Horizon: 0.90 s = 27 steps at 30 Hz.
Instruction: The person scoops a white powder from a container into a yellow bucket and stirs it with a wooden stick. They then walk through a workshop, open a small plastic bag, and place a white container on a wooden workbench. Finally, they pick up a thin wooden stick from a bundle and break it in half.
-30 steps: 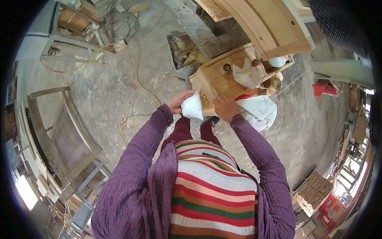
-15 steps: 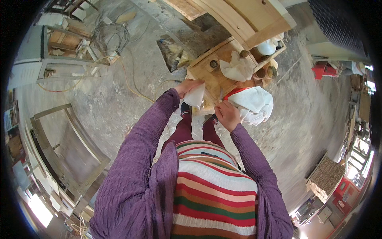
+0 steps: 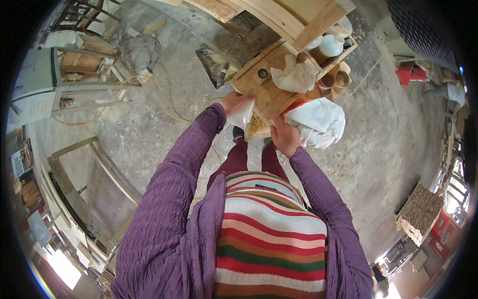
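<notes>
A folded white sheet [image 3: 241,117], somewhat see-through like thin plastic, hangs from my left hand [image 3: 235,102] at the near left corner of a wooden board [image 3: 264,89]. My left fingers are closed on its upper edge. To the right, my right hand [image 3: 285,137] has its index finger pointing forward over the board's near edge, the other fingers curled. A small greyish thing shows at that fingertip; what the hand holds is too small to make out. Touching or close beside this hand lies a white cloth bundle [image 3: 318,122] with a red edge.
On the board stand a small dark round lid [image 3: 262,73] and a crumpled cream cloth [image 3: 294,74]. Behind it are brown jars [image 3: 342,78], a white jug [image 3: 331,46] and a large wooden piece [image 3: 318,22]. Cables [image 3: 142,52] and a wooden frame [image 3: 92,184] lie leftward.
Both hands have shifted slightly, the left a little forward. My right index finger has stretched forward from a more curled grip. The view has tilted a bit.
</notes>
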Tool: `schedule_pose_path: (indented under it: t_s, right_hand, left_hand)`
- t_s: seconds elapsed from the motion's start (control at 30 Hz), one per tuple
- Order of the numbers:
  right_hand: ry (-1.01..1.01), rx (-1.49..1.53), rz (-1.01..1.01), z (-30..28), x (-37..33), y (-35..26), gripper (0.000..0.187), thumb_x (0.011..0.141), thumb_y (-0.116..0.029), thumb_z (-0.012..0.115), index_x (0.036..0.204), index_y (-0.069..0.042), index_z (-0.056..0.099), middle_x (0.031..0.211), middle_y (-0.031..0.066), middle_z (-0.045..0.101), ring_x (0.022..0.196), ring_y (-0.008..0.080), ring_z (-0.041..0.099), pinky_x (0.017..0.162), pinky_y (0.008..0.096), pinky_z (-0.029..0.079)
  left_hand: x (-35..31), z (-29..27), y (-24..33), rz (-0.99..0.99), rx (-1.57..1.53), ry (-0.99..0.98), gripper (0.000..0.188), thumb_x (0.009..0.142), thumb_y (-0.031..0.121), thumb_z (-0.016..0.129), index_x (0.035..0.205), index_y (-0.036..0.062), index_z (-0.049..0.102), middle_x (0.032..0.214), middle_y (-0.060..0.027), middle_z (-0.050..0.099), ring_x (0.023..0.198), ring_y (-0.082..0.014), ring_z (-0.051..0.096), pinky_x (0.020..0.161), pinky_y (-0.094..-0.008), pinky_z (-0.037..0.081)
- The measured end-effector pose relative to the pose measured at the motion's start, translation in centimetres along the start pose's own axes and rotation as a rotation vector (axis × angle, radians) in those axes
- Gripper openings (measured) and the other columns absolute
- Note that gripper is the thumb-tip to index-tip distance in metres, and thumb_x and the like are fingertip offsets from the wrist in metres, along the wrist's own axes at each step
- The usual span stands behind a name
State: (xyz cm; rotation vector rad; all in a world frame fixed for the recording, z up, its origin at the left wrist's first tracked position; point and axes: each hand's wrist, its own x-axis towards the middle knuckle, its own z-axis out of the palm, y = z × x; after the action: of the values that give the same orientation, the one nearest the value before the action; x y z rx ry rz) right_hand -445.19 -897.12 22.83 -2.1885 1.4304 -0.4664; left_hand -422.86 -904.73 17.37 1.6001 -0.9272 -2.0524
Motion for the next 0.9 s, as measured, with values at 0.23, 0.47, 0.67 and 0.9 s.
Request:
schedule_pose_path:
  t_s: [0.23, 0.47, 0.67, 0.9]
  right_hand:
    - [-0.095, -0.126, 0.041, 0.7, 1.0, 0.4, 0.057, 0.080, -0.017, 0.054, 0.133, -0.010, 0.036, 0.080, 0.0146, 0.062, 0.068, 0.0310, 0.061, 0.058, 0.0433, 0.049]
    - [-0.004, -0.163, -0.089, 0.9, 1.6, 0.5, 0.053, 0.079, -0.014, 0.054, 0.129, -0.007, 0.040, 0.075, 0.0118, 0.061, 0.065, 0.0280, 0.060, 0.059, 0.0401, 0.048]
    - [0.004, -0.188, -0.156, 1.0, 2.6, -0.5, 0.054, 0.077, -0.013, 0.056, 0.129, -0.009, 0.042, 0.077, 0.0089, 0.060, 0.066, 0.0258, 0.059, 0.059, 0.0392, 0.048]
    - [-0.051, -0.292, -0.133, 1.3, 3.4, -1.1, 0.057, 0.075, -0.014, 0.058, 0.130, -0.012, 0.042, 0.082, 0.0066, 0.059, 0.072, 0.0243, 0.060, 0.063, 0.0388, 0.048]
  left_hand:
    - [0.9, -1.0, 0.8, -0.124, 0.082, -0.105, 0.041, 0.082, 0.038, 0.063, 0.097, 0.0005, 0.063, 0.081, -0.0057, 0.065, 0.064, -0.0134, 0.061, 0.056, -0.0290, 0.049]
    - [0.6, -1.3, 0.8, -0.089, 0.102, -0.125, 0.041, 0.082, 0.040, 0.062, 0.100, 0.0029, 0.061, 0.086, -0.0047, 0.064, 0.068, -0.0134, 0.062, 0.055, -0.0327, 0.050]
    - [-0.5, -1.2, 2.1, -0.112, 0.145, -0.109, 0.046, 0.080, 0.042, 0.064, 0.102, 0.0022, 0.060, 0.086, -0.0061, 0.064, 0.066, -0.0156, 0.062, 0.055, -0.0326, 0.051]
    - [-0.9, -1.1, 2.8, -0.131, 0.134, -0.130, 0.043, 0.080, 0.040, 0.063, 0.100, 0.0019, 0.061, 0.083, -0.0055, 0.064, 0.064, -0.0147, 0.062, 0.052, -0.0308, 0.050]
